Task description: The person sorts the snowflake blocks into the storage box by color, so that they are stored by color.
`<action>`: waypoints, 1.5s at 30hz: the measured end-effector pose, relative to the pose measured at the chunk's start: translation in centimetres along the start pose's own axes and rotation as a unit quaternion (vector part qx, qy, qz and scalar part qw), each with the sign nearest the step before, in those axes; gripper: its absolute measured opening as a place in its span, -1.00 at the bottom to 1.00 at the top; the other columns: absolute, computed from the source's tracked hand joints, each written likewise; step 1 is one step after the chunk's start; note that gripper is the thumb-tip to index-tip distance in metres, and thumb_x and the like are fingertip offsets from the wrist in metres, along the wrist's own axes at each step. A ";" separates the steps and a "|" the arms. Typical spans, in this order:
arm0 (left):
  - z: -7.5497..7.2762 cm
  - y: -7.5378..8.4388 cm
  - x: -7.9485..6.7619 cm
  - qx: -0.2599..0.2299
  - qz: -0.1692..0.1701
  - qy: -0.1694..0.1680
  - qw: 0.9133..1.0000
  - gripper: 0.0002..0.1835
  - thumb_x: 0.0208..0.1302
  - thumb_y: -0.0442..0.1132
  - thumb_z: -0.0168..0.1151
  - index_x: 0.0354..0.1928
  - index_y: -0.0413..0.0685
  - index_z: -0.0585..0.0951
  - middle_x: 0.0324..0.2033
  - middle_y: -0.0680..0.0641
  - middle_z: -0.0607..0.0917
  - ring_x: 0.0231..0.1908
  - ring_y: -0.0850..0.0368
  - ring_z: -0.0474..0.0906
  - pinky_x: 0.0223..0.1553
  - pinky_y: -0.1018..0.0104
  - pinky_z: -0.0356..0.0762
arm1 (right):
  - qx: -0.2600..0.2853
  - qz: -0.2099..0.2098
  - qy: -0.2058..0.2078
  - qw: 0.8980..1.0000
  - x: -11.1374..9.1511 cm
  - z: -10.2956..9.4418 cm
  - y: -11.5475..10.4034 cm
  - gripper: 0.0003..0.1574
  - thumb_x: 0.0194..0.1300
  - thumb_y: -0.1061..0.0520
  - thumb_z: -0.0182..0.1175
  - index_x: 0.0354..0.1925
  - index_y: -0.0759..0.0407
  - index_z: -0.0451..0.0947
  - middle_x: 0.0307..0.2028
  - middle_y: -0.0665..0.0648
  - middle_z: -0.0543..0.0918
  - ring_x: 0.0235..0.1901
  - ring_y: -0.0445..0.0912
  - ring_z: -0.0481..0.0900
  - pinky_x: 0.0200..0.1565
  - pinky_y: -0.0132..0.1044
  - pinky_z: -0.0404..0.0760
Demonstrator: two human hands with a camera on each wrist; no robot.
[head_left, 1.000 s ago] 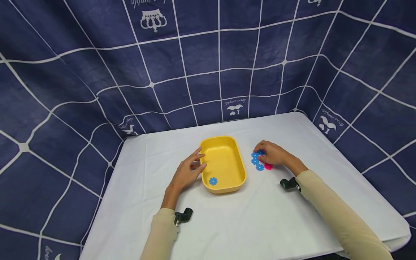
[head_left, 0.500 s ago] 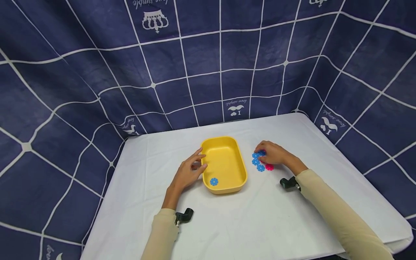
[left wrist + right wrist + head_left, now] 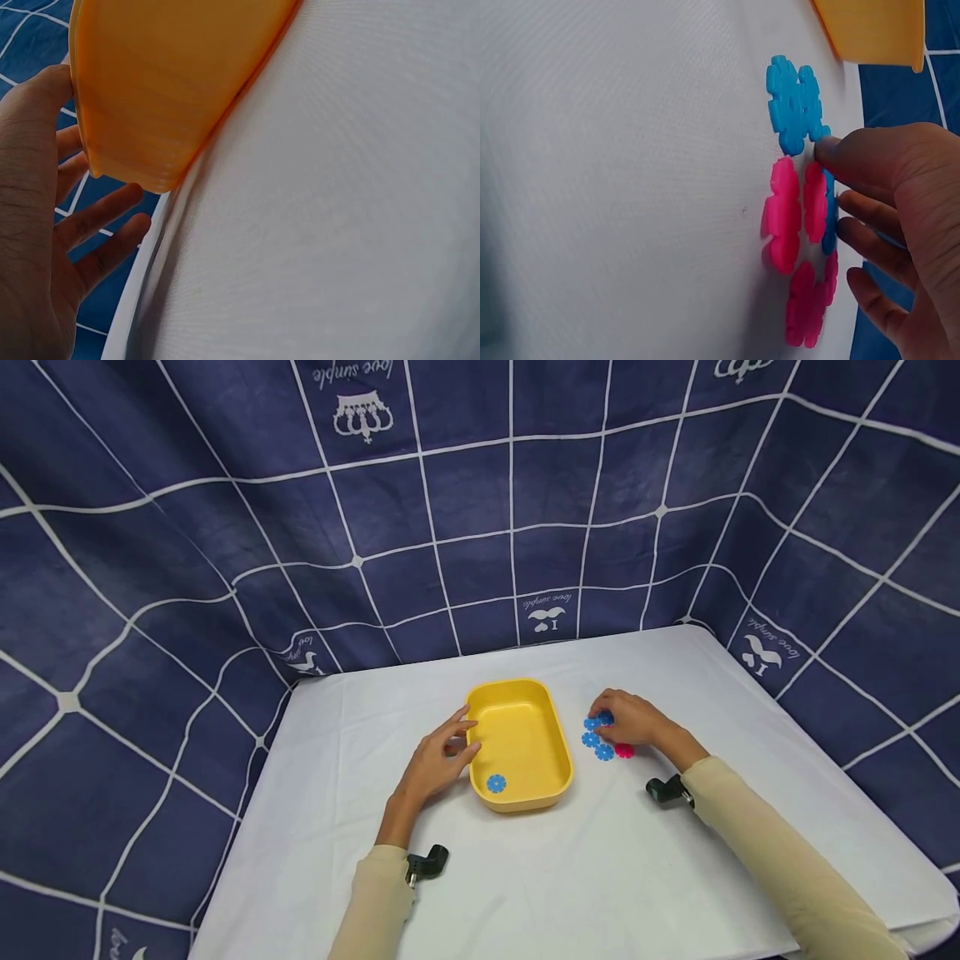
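- Now, left hand (image 3: 433,767) spread against yellow tray (image 3: 521,735): nudge could slide it!
- Right hand (image 3: 633,718), pinch unclear: fumbling could scatter flower discs (image 3: 603,752) toward tabletop's (image 3: 720,702) right edge.

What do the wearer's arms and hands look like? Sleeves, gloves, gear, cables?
Left sleeve and right sleeve: long, plain beige, no visible markings. Left hand and right hand: bare, no gloves. Each cuff bears a small, angular black device, left device and right device. No cables visible.
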State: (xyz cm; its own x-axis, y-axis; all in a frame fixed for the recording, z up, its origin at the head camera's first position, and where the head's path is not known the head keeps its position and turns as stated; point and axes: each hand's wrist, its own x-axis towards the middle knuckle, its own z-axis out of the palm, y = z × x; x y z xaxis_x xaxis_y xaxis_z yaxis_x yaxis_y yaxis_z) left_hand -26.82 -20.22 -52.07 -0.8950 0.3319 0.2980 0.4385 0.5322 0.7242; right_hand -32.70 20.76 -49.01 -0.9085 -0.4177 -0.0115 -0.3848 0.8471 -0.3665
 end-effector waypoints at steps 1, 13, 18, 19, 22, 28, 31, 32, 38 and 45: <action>0.0 0.0 0.0 0.000 -0.002 0.000 1.000 -0.42 0.53 0.12 0.34 0.43 -0.01 0.62 0.62 0.28 0.31 0.15 0.10 0.68 0.16 0.16 0.74 | 0.002 0.001 0.002 1.000 0.0 0.0 0.1 -0.68 0.34 0.11 0.49 0.03 0.14 0.77 0.16 0.25 0.68 0.16 0.18 0.60 0.33 0.26 0.59; 0.3 0.4 -0.2 0.001 0.003 0.002 1.000 -0.42 0.52 0.11 0.34 0.42 -0.05 0.62 0.62 0.19 0.35 0.14 0.05 0.70 0.16 0.11 0.75 | -0.005 -0.004 0.019 1.000 -0.4 0.3 0.5 -0.65 0.32 0.03 0.53 0.02 0.14 0.78 0.10 0.19 0.70 0.12 0.16 0.63 0.30 0.24 0.61; 0.2 0.5 -0.1 0.001 0.003 0.002 1.000 -0.42 0.53 0.11 0.34 0.42 -0.04 0.62 0.62 0.16 0.35 0.15 0.05 0.71 0.17 0.13 0.74 | -0.012 -0.009 0.030 0.999 -0.5 0.4 0.6 -0.64 0.31 0.02 0.55 0.00 0.14 0.78 0.08 0.19 0.71 0.10 0.15 0.64 0.27 0.22 0.63; 0.2 0.5 -0.1 0.000 0.004 0.003 1.000 -0.42 0.53 0.11 0.34 0.42 -0.04 0.63 0.62 0.15 0.35 0.15 0.05 0.71 0.17 0.13 0.74 | -0.014 -0.010 0.032 0.999 -0.5 0.4 0.6 -0.64 0.30 0.01 0.55 0.00 0.13 0.78 0.08 0.18 0.72 0.10 0.15 0.64 0.27 0.22 0.63; 0.3 0.4 -0.1 -0.001 0.008 0.004 1.000 -0.42 0.53 0.11 0.34 0.42 -0.05 0.62 0.62 0.13 0.36 0.14 0.04 0.71 0.16 0.13 0.75 | -0.017 -0.010 0.034 0.999 -0.5 0.4 0.7 -0.62 0.31 -0.02 0.55 0.01 0.13 0.78 0.08 0.18 0.73 0.11 0.15 0.64 0.27 0.23 0.63; 0.3 0.3 -0.1 0.000 0.009 0.002 1.000 -0.43 0.55 0.10 0.32 0.42 -0.05 0.62 0.62 0.17 0.34 0.14 0.06 0.71 0.15 0.15 0.75 | -0.022 -0.004 0.035 0.999 -0.4 0.5 0.8 -0.60 0.32 -0.06 0.55 0.01 0.11 0.78 0.08 0.16 0.73 0.12 0.14 0.63 0.28 0.23 0.61; 0.3 0.2 -0.1 -0.001 0.007 0.002 1.000 -0.43 0.55 0.10 0.32 0.42 -0.04 0.62 0.62 0.19 0.33 0.14 0.06 0.71 0.16 0.15 0.75 | -0.019 -0.007 0.038 0.999 -0.4 0.5 0.7 -0.62 0.32 -0.06 0.55 -0.01 0.10 0.79 0.07 0.15 0.74 0.11 0.14 0.63 0.27 0.24 0.61; 0.3 0.2 -0.1 -0.001 0.006 0.003 1.000 -0.43 0.55 0.11 0.32 0.42 -0.03 0.62 0.62 0.19 0.33 0.14 0.06 0.71 0.16 0.15 0.74 | -0.018 -0.009 0.039 0.999 -0.5 0.4 0.7 -0.63 0.31 -0.06 0.55 -0.02 0.09 0.79 0.06 0.15 0.73 0.11 0.15 0.63 0.27 0.24 0.62; 0.4 0.2 -0.4 0.004 -0.007 0.001 1.000 -0.40 0.52 0.16 0.33 0.43 0.02 0.62 0.62 0.22 0.34 0.16 0.08 0.70 0.19 0.13 0.73 | -0.016 -0.015 0.044 0.999 -0.6 0.3 0.5 -0.64 0.30 -0.08 0.57 -0.05 0.08 0.79 0.04 0.15 0.74 0.10 0.14 0.64 0.26 0.23 0.64; 0.3 0.3 -0.4 0.009 -0.008 0.007 1.000 -0.42 0.52 0.15 0.33 0.43 0.05 0.62 0.61 0.27 0.33 0.17 0.08 0.69 0.18 0.13 0.73 | -0.021 -0.025 0.060 0.998 -0.5 -0.5 -0.2 -0.58 0.26 -0.08 0.59 -0.04 0.12 0.81 0.08 0.18 0.73 0.14 0.17 0.65 0.26 0.24 0.65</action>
State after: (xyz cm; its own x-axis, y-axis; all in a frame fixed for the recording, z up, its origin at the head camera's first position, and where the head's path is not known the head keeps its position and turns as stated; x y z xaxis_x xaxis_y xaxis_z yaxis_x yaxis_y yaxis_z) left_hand -26.29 -20.01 -52.16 -0.9027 0.3121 0.2963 0.4260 0.5504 0.7180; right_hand -32.22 20.95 -48.49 -0.9000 -0.4196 0.1183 -0.4344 0.8405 -0.3239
